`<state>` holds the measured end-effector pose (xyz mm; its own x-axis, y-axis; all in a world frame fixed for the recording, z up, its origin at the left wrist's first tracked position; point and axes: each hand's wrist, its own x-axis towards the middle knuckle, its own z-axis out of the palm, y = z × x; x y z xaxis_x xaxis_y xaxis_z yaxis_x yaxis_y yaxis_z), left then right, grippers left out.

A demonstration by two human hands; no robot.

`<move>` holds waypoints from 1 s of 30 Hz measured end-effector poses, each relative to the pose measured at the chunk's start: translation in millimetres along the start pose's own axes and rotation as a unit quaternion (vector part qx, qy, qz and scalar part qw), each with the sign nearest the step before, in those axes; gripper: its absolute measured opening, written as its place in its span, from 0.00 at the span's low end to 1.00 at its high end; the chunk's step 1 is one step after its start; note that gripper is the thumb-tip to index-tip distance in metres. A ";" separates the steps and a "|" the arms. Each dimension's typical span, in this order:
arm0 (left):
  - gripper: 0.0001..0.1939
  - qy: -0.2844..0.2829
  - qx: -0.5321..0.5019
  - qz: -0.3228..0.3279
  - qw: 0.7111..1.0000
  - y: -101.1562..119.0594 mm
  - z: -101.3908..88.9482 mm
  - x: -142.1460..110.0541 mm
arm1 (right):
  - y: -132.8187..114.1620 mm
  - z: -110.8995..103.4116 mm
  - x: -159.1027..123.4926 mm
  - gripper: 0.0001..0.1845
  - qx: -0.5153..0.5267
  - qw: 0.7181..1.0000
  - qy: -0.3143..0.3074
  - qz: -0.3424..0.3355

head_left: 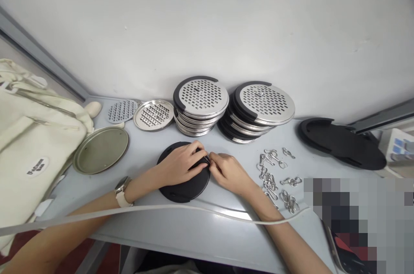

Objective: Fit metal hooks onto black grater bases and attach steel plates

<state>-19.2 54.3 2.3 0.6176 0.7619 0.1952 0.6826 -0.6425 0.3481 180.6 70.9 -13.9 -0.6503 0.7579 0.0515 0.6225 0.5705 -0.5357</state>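
A round black disc [184,185] with a raised rim lies on the table in front of me. My left hand [186,162] rests across its top, fingers bent and pinching at its right edge. There my right hand [228,170] is closed, thumb and forefinger pressed on a small metal clip [207,159]. Most of the clip is covered by fingertips, so how it sits on the disc's edge cannot be made out. To the right of my right hand, several loose metal clips [270,181] are scattered in a patch.
Behind the disc stand two stacks of round graters, a left stack [203,97] and a right stack [267,103]. Loose grater plates [154,115], an olive round lid [101,151] and a cream bag [39,136] are leftward. More black discs [343,142] lie right. A white cord [155,208] crosses in front.
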 end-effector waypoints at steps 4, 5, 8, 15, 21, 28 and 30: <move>0.10 0.004 -0.001 -0.001 1.000 0.6 -0.9 0.4 | 0.1 0.2 -0.2 0.07 -0.006 1.000 0.002 0.002; 0.10 0.004 -0.002 -0.001 1.000 0.7 -1.0 0.3 | 0.3 0.3 -0.2 0.07 -0.007 1.000 0.003 0.001; 0.11 0.000 -0.002 -0.001 1.000 0.3 -1.0 -0.2 | 0.5 0.3 0.1 0.07 -0.009 1.000 0.005 0.000; 0.10 0.001 -0.006 0.004 1.000 -0.5 -1.2 -0.3 | 0.6 0.5 0.5 0.07 -0.011 1.000 0.008 -0.004; 0.11 -0.007 -0.008 0.004 1.000 0.3 -1.8 0.5 | 1.4 0.9 0.0 0.06 -0.020 1.000 0.010 -0.007; 0.13 -0.007 -0.002 -0.003 1.000 0.5 -0.2 0.7 | 2.0 1.7 0.5 0.06 -0.024 1.000 0.008 -0.010; 0.15 -0.002 -0.002 -0.005 1.000 0.6 0.5 0.6 | 1.8 1.7 0.6 0.06 -0.024 1.000 0.009 -0.008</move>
<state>-18.2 54.4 2.2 0.6120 0.7682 0.1882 0.6875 -0.6343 0.3535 180.6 71.9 -16.3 -0.6536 0.7531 0.0751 0.6316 0.5973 -0.4943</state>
